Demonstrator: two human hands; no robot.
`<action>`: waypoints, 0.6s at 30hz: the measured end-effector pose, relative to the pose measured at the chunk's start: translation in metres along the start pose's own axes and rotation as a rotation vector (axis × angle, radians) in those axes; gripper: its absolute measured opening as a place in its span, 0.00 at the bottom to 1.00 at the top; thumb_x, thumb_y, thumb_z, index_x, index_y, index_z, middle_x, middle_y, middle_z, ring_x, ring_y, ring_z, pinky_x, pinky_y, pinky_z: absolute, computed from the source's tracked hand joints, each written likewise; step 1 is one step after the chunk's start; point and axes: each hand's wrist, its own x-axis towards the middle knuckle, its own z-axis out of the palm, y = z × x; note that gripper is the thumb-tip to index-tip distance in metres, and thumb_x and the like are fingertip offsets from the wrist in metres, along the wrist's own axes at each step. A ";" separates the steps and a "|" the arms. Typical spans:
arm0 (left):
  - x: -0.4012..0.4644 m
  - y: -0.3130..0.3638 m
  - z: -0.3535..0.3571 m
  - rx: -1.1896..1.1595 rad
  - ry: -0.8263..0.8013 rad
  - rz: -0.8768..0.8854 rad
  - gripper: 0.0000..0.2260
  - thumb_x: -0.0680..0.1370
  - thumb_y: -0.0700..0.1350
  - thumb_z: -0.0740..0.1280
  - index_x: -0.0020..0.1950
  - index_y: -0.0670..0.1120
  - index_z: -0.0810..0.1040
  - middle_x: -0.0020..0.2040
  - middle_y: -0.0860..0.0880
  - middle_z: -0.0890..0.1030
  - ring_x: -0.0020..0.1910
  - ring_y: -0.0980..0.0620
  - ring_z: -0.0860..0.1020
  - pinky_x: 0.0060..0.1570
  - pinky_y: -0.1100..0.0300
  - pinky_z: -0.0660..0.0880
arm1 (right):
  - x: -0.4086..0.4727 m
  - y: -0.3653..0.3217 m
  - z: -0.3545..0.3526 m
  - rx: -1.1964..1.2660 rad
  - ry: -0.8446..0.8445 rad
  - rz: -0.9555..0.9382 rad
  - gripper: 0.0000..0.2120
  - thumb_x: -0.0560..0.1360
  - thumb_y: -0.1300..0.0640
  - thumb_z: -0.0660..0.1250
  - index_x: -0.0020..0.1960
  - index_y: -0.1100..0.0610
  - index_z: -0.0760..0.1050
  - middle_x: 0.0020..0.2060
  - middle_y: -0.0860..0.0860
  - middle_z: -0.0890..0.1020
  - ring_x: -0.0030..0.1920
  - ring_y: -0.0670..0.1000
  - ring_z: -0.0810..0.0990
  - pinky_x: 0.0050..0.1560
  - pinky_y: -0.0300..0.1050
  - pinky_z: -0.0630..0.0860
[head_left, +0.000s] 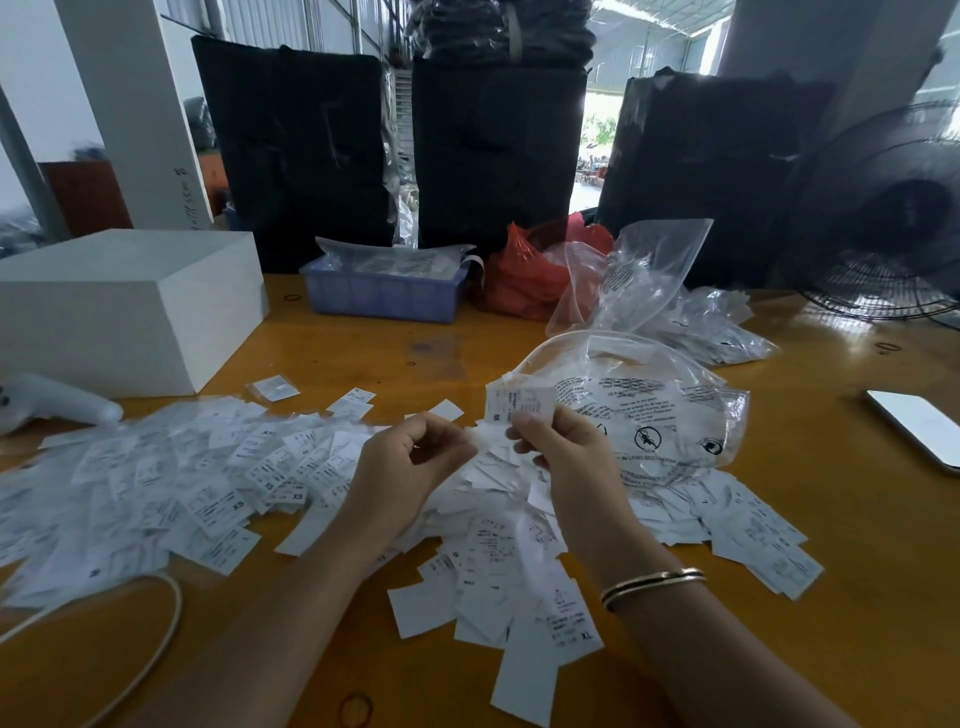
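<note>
Right hand (561, 447) has its grip pinched on a stack of labels (519, 405) over mid-bench (857, 519), left hand (410, 457) curled alongside, grip unclear, so square the edges before adding another.

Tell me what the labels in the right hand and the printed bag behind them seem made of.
Labels: likely thin paper or satin tape, white and matte with black print. Bag: clear plastic film, glossy, crinkled, with glare on its folds.
</note>
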 end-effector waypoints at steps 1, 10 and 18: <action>0.000 0.000 0.000 0.008 -0.001 0.007 0.04 0.70 0.47 0.74 0.42 0.53 0.80 0.39 0.61 0.82 0.39 0.63 0.80 0.39 0.73 0.74 | 0.000 0.000 0.000 -0.006 -0.006 -0.012 0.04 0.74 0.60 0.68 0.44 0.54 0.82 0.33 0.48 0.83 0.33 0.41 0.78 0.33 0.28 0.72; -0.001 0.002 -0.001 0.024 0.013 0.070 0.05 0.71 0.45 0.73 0.42 0.55 0.80 0.40 0.61 0.82 0.41 0.63 0.80 0.40 0.73 0.74 | 0.000 0.003 0.003 -0.215 -0.058 -0.044 0.06 0.74 0.57 0.69 0.39 0.55 0.80 0.29 0.48 0.81 0.33 0.43 0.76 0.39 0.38 0.74; -0.001 0.003 0.000 0.001 0.003 0.051 0.05 0.72 0.43 0.73 0.42 0.54 0.80 0.40 0.59 0.83 0.41 0.61 0.80 0.40 0.72 0.75 | 0.002 0.004 -0.001 -0.290 -0.055 -0.121 0.06 0.74 0.57 0.68 0.41 0.58 0.80 0.30 0.48 0.81 0.31 0.49 0.73 0.34 0.42 0.70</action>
